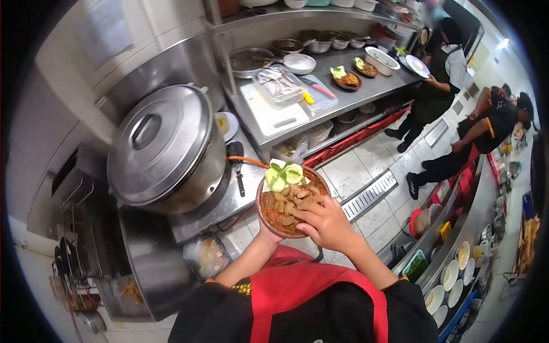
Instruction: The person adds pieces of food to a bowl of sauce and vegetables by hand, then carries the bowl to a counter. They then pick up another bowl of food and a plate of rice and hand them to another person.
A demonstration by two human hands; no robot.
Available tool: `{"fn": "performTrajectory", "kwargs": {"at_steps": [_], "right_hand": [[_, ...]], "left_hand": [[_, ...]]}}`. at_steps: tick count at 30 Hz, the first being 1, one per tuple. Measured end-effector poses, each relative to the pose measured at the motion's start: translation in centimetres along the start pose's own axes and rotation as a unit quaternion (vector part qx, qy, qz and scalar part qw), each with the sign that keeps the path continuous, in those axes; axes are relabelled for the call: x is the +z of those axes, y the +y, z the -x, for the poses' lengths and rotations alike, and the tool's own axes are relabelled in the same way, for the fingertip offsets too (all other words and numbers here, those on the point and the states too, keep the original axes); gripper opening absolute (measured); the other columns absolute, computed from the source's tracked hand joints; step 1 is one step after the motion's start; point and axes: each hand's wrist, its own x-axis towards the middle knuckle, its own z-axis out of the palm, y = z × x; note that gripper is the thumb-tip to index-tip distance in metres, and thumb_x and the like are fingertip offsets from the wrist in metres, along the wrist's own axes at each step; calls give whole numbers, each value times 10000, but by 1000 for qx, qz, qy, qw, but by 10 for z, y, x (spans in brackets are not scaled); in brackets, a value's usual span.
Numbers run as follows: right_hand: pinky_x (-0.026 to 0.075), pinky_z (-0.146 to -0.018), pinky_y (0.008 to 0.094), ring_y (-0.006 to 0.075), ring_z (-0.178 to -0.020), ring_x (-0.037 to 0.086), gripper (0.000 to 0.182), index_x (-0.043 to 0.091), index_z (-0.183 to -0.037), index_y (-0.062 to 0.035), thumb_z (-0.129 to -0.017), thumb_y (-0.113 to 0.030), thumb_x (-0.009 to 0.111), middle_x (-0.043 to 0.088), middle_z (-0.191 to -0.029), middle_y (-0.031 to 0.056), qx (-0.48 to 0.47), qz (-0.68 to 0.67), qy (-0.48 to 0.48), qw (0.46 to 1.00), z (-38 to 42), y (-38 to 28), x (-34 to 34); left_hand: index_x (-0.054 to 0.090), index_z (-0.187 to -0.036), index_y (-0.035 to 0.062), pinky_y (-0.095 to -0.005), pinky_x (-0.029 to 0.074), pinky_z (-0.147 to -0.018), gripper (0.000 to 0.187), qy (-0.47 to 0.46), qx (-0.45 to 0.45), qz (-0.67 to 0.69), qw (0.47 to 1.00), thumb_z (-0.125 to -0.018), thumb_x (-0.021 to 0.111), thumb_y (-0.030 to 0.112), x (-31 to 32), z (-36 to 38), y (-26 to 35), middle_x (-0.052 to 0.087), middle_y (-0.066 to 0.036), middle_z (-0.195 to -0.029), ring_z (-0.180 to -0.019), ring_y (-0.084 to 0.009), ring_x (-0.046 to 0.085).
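A round brown dish [264,212] is held out in front of my chest. My left hand [266,236] grips its near left edge from below, most of its fingers hidden under the dish. In the dish are red sauce, a pile of brown meat pieces [287,201] and, at the far side, pale green lettuce with cucumber slices [277,178]. My right hand [327,222] reaches over the dish's right side, its fingers bent and closed onto the meat pieces; the exact grip of the fingertips is partly hidden.
A large lidded pot [166,148] stands at left, a black-handled knife [240,182] beside it. The steel counter [366,97] ahead carries a white cutting board [269,111], a plastic tub and two filled dishes. Co-workers [440,80] stand at right, one holding white plates.
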Motion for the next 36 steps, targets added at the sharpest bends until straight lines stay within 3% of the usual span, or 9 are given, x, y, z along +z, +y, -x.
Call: {"fn": "performTrajectory", "kwargs": {"at_steps": [5, 9, 16, 25, 28, 29, 31, 33, 36], "right_hand": [[421, -800, 357, 258, -864, 520, 233, 669, -940, -116, -708, -131, 668, 624, -960, 17, 85, -42, 31, 995, -11, 98, -31], [415, -789, 363, 249, -861, 517, 219, 652, -901, -118, -689, -163, 684, 610, -943, -1, 92, 64, 57, 992, -47, 177, -54], [402, -770, 383, 249, -895, 500, 253, 643, -941, -132, -697, -188, 681, 588, -971, -9, 230, 127, 104, 959, -62, 280, -123], [367, -895, 427, 317, -1049, 467, 362, 592, -1100, -119, -747, -189, 632, 556, -1146, 69, 270, 119, 99, 950, -52, 406, -169], [348, -923, 421, 334, -1064, 462, 370, 582, -1111, -95, -753, -180, 619, 537, -1160, 119, 262, 34, 205, 943, -49, 479, -200], [353, -931, 408, 309, -1060, 474, 387, 525, -1184, -77, -827, -220, 567, 517, -1193, 128, 275, 31, 219, 936, -48, 510, -215], [362, -936, 395, 285, -1090, 469, 421, 469, -1241, -85, -885, -308, 494, 499, -1228, 108, 383, -248, 232, 859, -34, 588, -215], [371, -958, 390, 244, -1167, 437, 543, 365, -1318, -79, -939, -467, 336, 459, -1286, 86, 482, -498, 167, 701, -52, 632, -229], [358, -983, 397, 252, -1200, 420, 582, 364, -1314, -50, -934, -489, 316, 439, -1308, 114, 437, -742, 159, 483, -63, 680, -211]], "left_hand": [[418, -1291, 71, -443, 354, -1000, 657, 22, -67, -1, 998, -864, 353, 565, -7, -94, -12, 463, -149, -1284, -1141, -306, 480], [421, -1287, 68, -442, 364, -990, 667, 15, -108, -13, 994, -858, 353, 574, 11, -187, -21, 474, -148, -1269, -1129, -301, 488], [405, -1298, 62, -433, 351, -1007, 650, 0, -224, -33, 974, -878, 307, 548, 52, -323, -61, 468, -143, -1282, -1141, -286, 484], [349, -1342, 86, -468, 324, -1019, 646, -47, -298, -15, 953, -888, 264, 539, 69, -491, -132, 404, -145, -1340, -1199, -306, 426], [362, -1339, 95, -481, 334, -1008, 682, -40, -277, -27, 960, -865, 294, 580, 71, -553, -158, 407, -152, -1338, -1198, -312, 431], [364, -1338, 96, -481, 337, -1006, 687, -34, -262, -29, 964, -861, 298, 586, 77, -573, -167, 407, -152, -1339, -1197, -311, 433], [377, -1331, 98, -479, 343, -1001, 689, -23, -241, -26, 970, -857, 306, 593, 82, -605, -182, 415, -148, -1333, -1192, -307, 439], [397, -1317, 101, -476, 350, -997, 681, -25, -226, -28, 973, -856, 313, 594, 84, -640, -192, 430, -142, -1322, -1185, -301, 448], [450, -1276, 96, -436, 387, -974, 603, -17, -237, -24, 971, -889, 308, 536, 83, -670, -204, 485, -116, -1277, -1144, -270, 490]]}}
